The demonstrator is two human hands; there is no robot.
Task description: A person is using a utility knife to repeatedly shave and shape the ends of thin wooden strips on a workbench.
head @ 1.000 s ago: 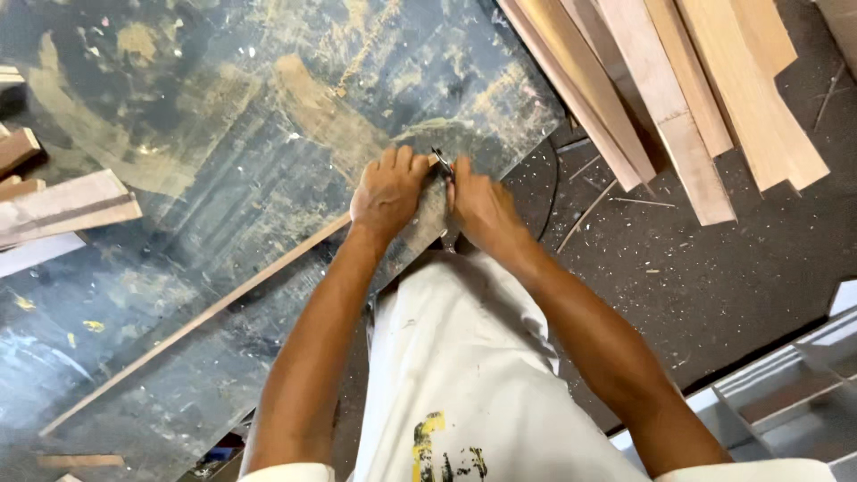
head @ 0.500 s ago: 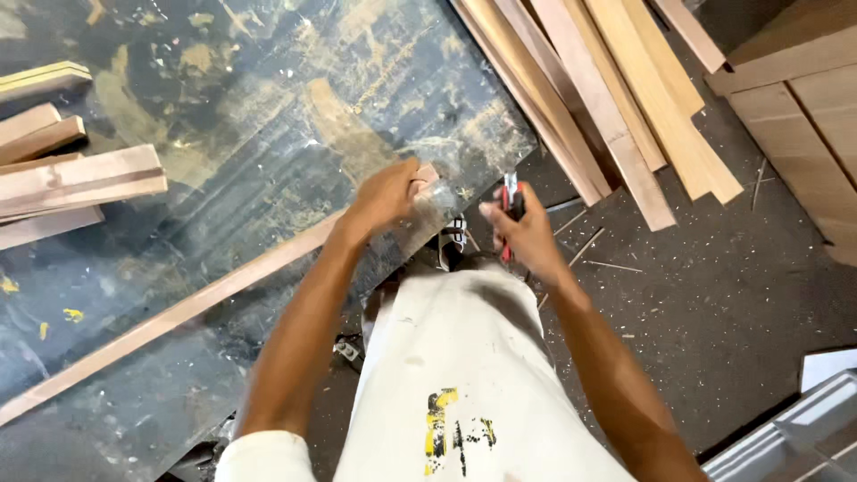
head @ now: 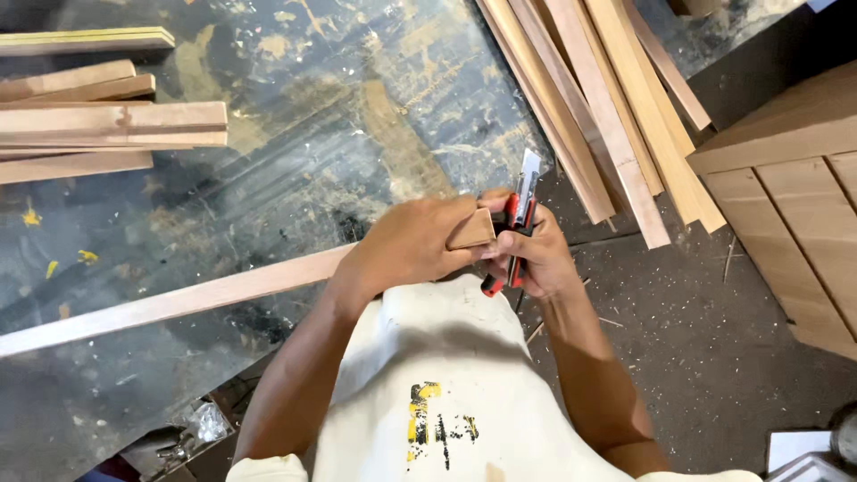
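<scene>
Head view, looking straight down past my pale, paint-marked trousers (head: 428,393): my left hand (head: 406,245) is wrapped shut around the near end of a long wooden strip (head: 178,299), fingers curled over the top, with the strip's cut end poking out between thumb and fingers right at the middle of the frame. The strip runs away to the left, lying flat and diagonal across the dark, stained work surface (head: 295,143) and reaching the left edge of the picture. My right hand (head: 536,259) is closed on a red and black utility knife (head: 518,232), held roughly upright with its pale blade extended and pointing away from me. The knife sits just beside the strip's end; I cannot tell whether blade and wood touch. The two hands press together, knuckles touching. At upper left a stack of short wooden boards (head: 116,125) rests on the work surface, well apart from my hands. At upper right a bundle of long light wooden slats (head: 607,107) leans diagonally, its lower ends near the knife tip. At the right edge stands a wooden cabinet panel (head: 794,196) on the dark speckled floor (head: 696,357).
</scene>
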